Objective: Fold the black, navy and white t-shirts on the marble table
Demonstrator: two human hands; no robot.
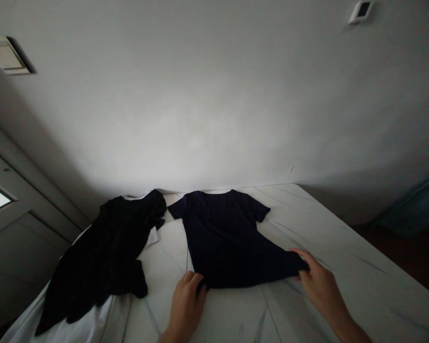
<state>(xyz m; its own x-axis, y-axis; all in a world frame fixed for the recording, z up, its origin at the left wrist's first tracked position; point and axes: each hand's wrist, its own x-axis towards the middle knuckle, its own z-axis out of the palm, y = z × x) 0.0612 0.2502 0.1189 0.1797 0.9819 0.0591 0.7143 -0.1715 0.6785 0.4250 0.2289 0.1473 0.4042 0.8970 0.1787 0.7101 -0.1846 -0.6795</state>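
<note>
A dark navy short-sleeved shirt (225,243) lies spread on the white marbled table (343,267), its neckline toward the wall and its hem toward me. My left hand (188,297) is closed on the shirt's lower left corner. At the lower right corner, my right hand (316,278) pinches the hem between thumb and fingers. That corner is pulled out to the right, so the hem flares on that side.
Black clothes (107,252) lie in a loose heap on the table's left part, with white cloth (96,319) beneath. A wall (214,105) rises behind the table. A panelled door (17,214) stands at the left.
</note>
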